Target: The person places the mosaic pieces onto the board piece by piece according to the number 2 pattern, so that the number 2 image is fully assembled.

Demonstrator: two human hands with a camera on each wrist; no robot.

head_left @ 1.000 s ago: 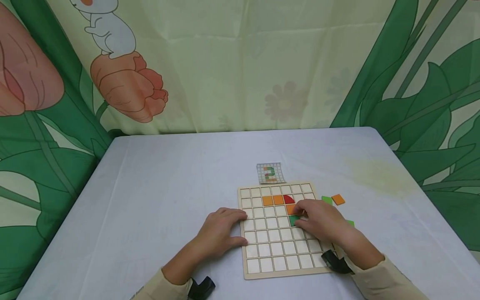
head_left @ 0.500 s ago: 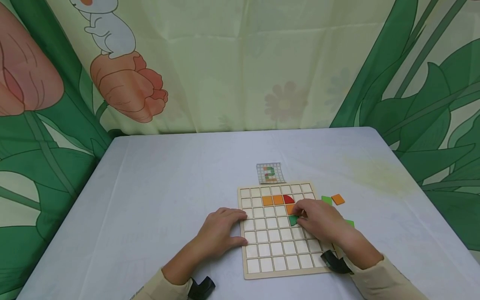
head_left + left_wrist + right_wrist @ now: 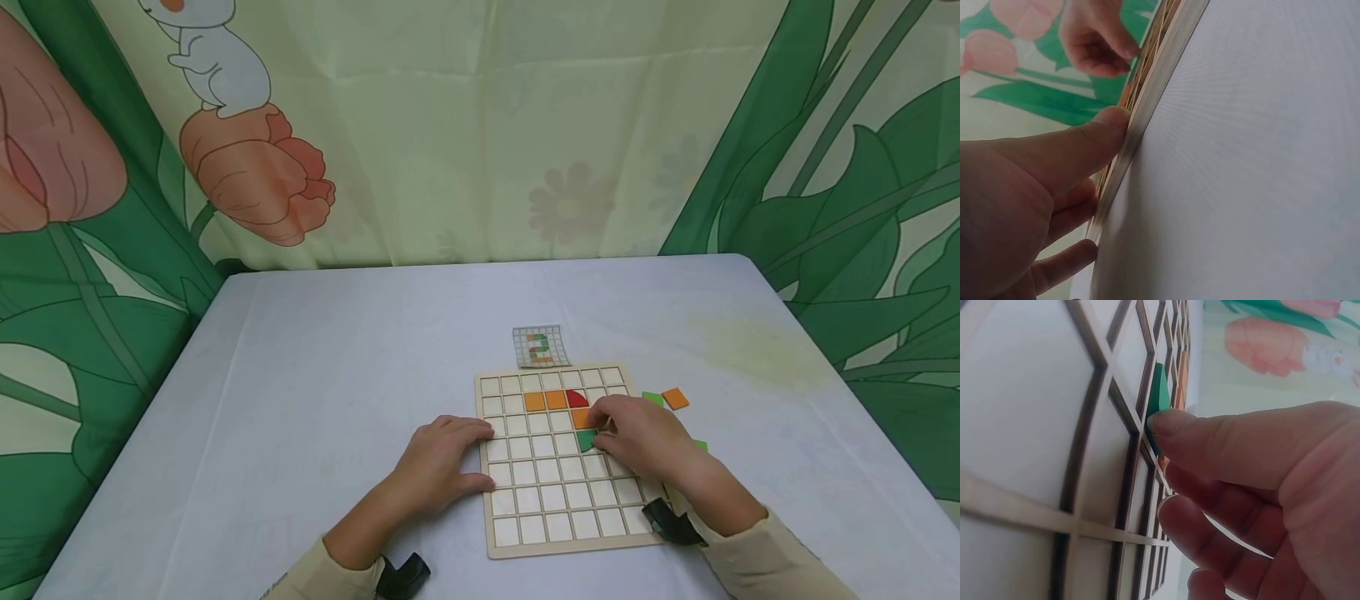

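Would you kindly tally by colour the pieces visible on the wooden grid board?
Orange pieces: 3
Red piece: 1
Green piece: 1, touched by the right hand
Total visible on the wooden grid board: 5, though the right hand covers part of it and could hide others.

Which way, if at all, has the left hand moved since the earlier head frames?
No: the left hand and the grid board it touches show no visible shift against the white table.
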